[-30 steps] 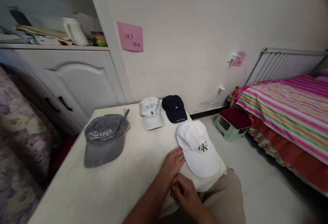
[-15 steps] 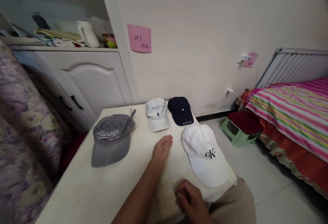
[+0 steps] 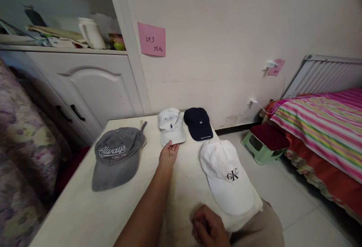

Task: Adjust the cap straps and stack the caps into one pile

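My left hand (image 3: 168, 155) is at the brim of a small white baseball cap (image 3: 170, 123) with a dark blue logo. Its thumb lies on top of the brim and the fingers are under it, pinching the edge. My right hand (image 3: 208, 225) rests in a loose fist by the near edge of the table, with nothing visible in it. Closest to that fist is a larger white cap (image 3: 226, 175) with black lettering. A navy cap (image 3: 198, 123) sits right of the small white one. To the left lies a grey cap (image 3: 117, 158) with white script.
The caps stand on a pale table (image 3: 68, 209) against the wall. A white cabinet (image 3: 93, 85) and a flowered curtain (image 3: 19, 145) are on the left. On the floor to the right is a green stool (image 3: 264, 145), beside a bed with a striped cover (image 3: 325, 115).
My left hand has moved forward and slightly left, from the bare tabletop to the small white cap's brim, and has taken hold of it. The right fist stays about where it was.
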`<state>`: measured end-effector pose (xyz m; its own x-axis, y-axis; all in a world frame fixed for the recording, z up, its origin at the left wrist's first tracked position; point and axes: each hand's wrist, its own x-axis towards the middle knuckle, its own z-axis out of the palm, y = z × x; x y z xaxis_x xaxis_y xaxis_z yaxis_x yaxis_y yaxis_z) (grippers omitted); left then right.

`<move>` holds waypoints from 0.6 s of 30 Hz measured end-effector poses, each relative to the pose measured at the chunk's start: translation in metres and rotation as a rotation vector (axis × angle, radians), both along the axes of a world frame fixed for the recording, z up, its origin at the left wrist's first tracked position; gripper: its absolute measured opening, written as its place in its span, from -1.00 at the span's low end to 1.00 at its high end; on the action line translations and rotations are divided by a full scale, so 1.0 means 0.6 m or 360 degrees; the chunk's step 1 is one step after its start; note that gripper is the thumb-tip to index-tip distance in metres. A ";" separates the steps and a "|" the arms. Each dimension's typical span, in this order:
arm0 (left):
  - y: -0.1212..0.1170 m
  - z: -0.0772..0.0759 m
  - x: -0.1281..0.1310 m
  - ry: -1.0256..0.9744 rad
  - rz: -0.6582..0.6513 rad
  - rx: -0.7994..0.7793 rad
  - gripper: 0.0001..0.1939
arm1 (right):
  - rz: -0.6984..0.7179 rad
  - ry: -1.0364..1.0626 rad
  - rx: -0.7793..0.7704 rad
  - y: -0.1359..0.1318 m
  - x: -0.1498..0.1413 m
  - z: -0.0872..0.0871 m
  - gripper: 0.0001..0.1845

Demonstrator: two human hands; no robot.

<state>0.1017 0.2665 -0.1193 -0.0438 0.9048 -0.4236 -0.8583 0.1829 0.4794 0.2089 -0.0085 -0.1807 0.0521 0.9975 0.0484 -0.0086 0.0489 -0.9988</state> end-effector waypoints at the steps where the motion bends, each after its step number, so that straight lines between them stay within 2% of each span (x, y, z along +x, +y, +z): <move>1: -0.003 0.002 -0.002 -0.0010 0.0001 -0.0002 -0.74 | 0.0003 0.0005 0.0006 0.000 0.000 0.000 -0.66; 4: -0.029 0.006 -0.014 -0.0035 -0.0002 -0.0010 -0.75 | 0.0026 0.0020 0.0045 0.001 0.002 -0.001 -0.64; 7: -0.085 0.005 -0.034 -0.0053 -0.0021 -0.0022 -0.69 | 0.0097 0.0050 0.0028 0.003 0.005 0.004 -0.64; 12: -0.223 0.011 -0.072 -0.0084 -0.0042 -0.0053 -0.63 | 0.0117 0.0209 -0.0104 0.013 0.012 0.019 -0.58; 16: -0.334 0.022 -0.100 -0.0138 -0.0079 -0.0186 -0.58 | -0.0018 0.0536 -0.0298 0.028 0.016 0.026 -0.38; 18: -0.384 0.019 -0.116 -0.0142 -0.0141 -0.0300 -0.55 | -0.0087 0.0712 -0.0362 0.037 0.014 0.033 -0.29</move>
